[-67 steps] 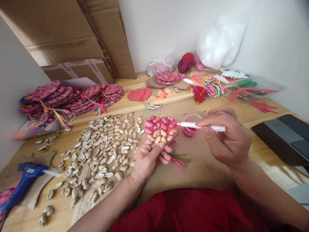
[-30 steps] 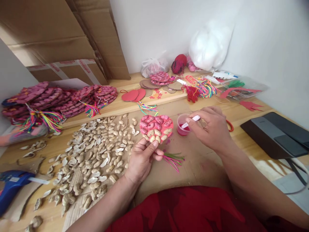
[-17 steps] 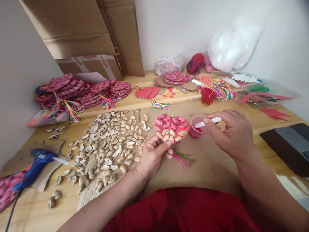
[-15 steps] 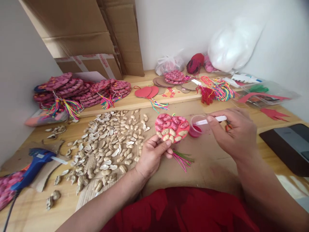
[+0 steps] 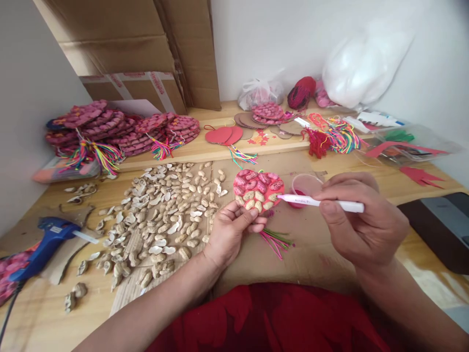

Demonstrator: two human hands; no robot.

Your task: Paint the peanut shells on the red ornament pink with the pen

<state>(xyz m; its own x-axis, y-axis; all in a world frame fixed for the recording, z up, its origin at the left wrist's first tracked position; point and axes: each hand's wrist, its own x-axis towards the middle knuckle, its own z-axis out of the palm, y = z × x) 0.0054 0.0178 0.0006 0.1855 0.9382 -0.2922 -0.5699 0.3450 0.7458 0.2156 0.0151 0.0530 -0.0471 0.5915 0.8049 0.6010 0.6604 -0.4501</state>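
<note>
Heart (image 5: 269,187), lower peanuts (image 5: 259,196) pale, pinched in left grip (image 5: 227,232); right grip (image 5: 362,220) clasps pen (image 5: 302,199), tip by heart's right edge.

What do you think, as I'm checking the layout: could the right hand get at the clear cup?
Probably yes: the right hand is near the clear cup, whose top looks open. The held white pen crosses in front, but nothing else seems in the way.

Wooden table (image 5: 40,322); raised wooden ledge (image 5: 203,117) along table's rear; white wall (image 5: 271,34) behind table; greyish wall (image 5: 29,98) left of table.
</note>
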